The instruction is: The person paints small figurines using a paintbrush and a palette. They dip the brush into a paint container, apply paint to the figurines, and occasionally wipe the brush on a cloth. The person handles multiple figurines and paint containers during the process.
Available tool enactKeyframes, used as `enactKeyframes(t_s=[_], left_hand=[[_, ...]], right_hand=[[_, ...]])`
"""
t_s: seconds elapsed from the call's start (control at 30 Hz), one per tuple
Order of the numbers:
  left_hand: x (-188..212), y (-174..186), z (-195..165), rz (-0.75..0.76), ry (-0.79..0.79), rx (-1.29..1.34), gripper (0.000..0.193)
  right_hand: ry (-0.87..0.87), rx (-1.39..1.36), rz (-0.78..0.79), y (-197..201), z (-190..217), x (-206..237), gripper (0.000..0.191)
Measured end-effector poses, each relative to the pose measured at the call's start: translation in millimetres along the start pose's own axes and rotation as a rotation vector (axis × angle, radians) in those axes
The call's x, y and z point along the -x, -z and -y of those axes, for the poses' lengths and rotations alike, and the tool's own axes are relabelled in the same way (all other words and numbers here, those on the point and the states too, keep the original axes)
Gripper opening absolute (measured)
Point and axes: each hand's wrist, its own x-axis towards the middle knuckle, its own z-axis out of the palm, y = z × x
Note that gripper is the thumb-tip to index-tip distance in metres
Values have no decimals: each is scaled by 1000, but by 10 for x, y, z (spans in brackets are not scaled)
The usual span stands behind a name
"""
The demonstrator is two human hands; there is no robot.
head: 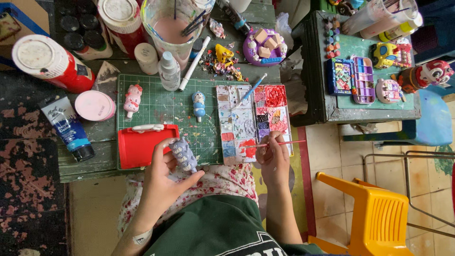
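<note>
Painting a small figurine at the tabletop

We have the left hand [163, 178] closed around a grey-blue figurine [184, 155], fingers [161, 150] wrapped on its left side, thumb underneath; it sits over our lap, just off the near edge of the green mat [163, 106]. Right hand [272, 159] pinches a thin red brush [279, 143], fingers tight on the handle, bristle end over the red patch at the near end of the palette [246, 123]. Second palette [275, 111] touching the first, on its right. A blue-handled brush [252, 90] lies across the palettes' far edge. On the mat: pink cat figurine [132, 100], blue cat figurine [199, 105], small spray bottle [169, 71]. Red tray [142, 147] just left of the held figurine. Blue paint tube [68, 128] and pink lid [94, 105] left of the mat. Yellow chair [374, 213] on the floor to our right.
</note>
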Motion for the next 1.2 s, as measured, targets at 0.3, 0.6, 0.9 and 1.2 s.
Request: enactKeyframes(t_s=[0.3, 0.6, 0.9, 1.2], left_hand=[[-268, -32, -284, 125, -121, -38, 86], [-161, -224, -314, 180, -95, 184, 76], [35, -162, -320, 99, -264, -89, 84], [122, -215, -205, -18, -341, -192, 79]], right_hand=[[-81, -108, 278, -118, 25, -33, 24], [67, -194, 521, -486, -27, 76, 11], [186, 209, 418, -581, -113, 451, 10], [410, 294, 452, -640, -205, 560, 6]])
